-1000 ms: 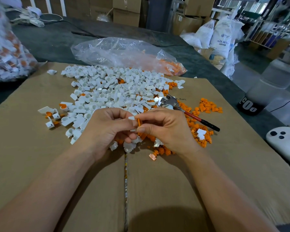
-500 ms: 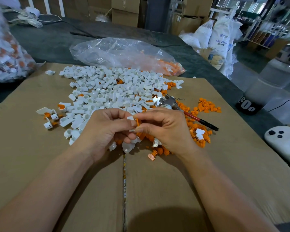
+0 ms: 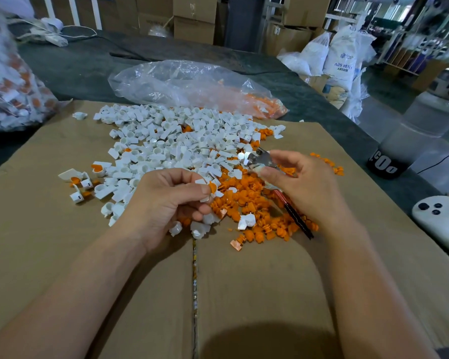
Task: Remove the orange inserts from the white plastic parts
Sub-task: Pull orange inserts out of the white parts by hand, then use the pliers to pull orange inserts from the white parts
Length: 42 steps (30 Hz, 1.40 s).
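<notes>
Seen from the head camera, both hands were working one piece a second ago. Now the right hand has left it and gone to the pliers, thumb and fingers pinching the tool near its metal head. The left hand keeps its grip pinched on the white part, held just above the cardboard. The orange insert is still seated in the part, so bare fingers likely failed and the tool comes next.

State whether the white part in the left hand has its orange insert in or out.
In: the orange insert sits in the white part the left hand pinches.
</notes>
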Tool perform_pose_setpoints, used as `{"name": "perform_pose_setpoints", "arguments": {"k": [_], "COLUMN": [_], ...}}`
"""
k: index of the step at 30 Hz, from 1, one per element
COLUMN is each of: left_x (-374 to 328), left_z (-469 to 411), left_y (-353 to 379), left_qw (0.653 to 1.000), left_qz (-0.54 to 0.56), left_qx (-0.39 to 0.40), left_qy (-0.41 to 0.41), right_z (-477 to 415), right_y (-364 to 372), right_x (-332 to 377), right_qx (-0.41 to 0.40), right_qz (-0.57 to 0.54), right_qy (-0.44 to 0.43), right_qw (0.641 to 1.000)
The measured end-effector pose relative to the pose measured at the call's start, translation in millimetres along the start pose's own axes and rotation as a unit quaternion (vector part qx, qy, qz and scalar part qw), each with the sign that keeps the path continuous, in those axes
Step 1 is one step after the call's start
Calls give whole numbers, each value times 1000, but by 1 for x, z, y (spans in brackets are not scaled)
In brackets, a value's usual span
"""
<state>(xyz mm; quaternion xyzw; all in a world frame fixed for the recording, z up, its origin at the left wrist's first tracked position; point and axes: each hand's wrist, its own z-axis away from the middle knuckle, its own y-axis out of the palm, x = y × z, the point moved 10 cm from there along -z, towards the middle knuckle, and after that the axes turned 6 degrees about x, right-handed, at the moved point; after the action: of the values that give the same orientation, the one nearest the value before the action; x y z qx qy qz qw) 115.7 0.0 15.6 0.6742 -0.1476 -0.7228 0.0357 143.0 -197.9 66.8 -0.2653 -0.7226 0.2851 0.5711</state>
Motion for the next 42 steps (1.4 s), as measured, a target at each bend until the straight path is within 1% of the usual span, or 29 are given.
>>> {"name": "perform_pose_setpoints", "arguments": {"k": [2, 4, 7, 9, 11, 14, 18, 22, 26, 31, 33, 36, 38, 42], "left_x": [0, 0, 0, 0, 0, 0, 1, 1, -2, -8, -10, -16, -20, -24], "left_z": [0, -1, -2, -2, -2, -1, -2, -3, -3, -3, -3, -2, 0, 2], "left_y": [0, -1, -1, -2, -3, -5, -6, -7, -6, -9, -11, -16, -19, -23], "left_qw": [1000, 1000, 1000, 1000, 1000, 1000, 1000, 1000, 1000, 997, 996, 992, 989, 985], "left_qz": [3, 5, 6, 5, 2, 5, 8, 16, 19, 28, 31, 23, 23, 24], "left_qx": [-1, -2, -3, -5, -8, -12, -9, -7, -3, -18, -32, -56, -65, -86], "left_qy": [1, 3, 3, 4, 4, 5, 2, 5, 24, 63, 80, 114, 134, 149], "right_z": [-1, 1, 3, 3, 1, -4, -6, -6, -7, 0, 2, 4, 6, 10], "right_y": [-6, -3, 8, 14, 15, 10, 8, -5, -5, -13, -9, 12, 21, 23], "right_x": [-27, -44, -53, -57, -60, -61, -56, -44, -28, 8, 17, 26, 28, 32], "right_qx": [42, 98, 160, 184, 175, 139, 118, 68, 58, -32, -25, 34, 60, 63], "right_qz": [70, 118, 157, 183, 201, 203, 212, 204, 213, 163, 163, 183, 189, 166], "right_qy": [80, 130, 149, 157, 162, 157, 147, 113, 48, -55, -75, -103, -111, -118], "right_qw": [993, 980, 963, 953, 950, 956, 959, 970, 974, 984, 984, 977, 974, 977]}}
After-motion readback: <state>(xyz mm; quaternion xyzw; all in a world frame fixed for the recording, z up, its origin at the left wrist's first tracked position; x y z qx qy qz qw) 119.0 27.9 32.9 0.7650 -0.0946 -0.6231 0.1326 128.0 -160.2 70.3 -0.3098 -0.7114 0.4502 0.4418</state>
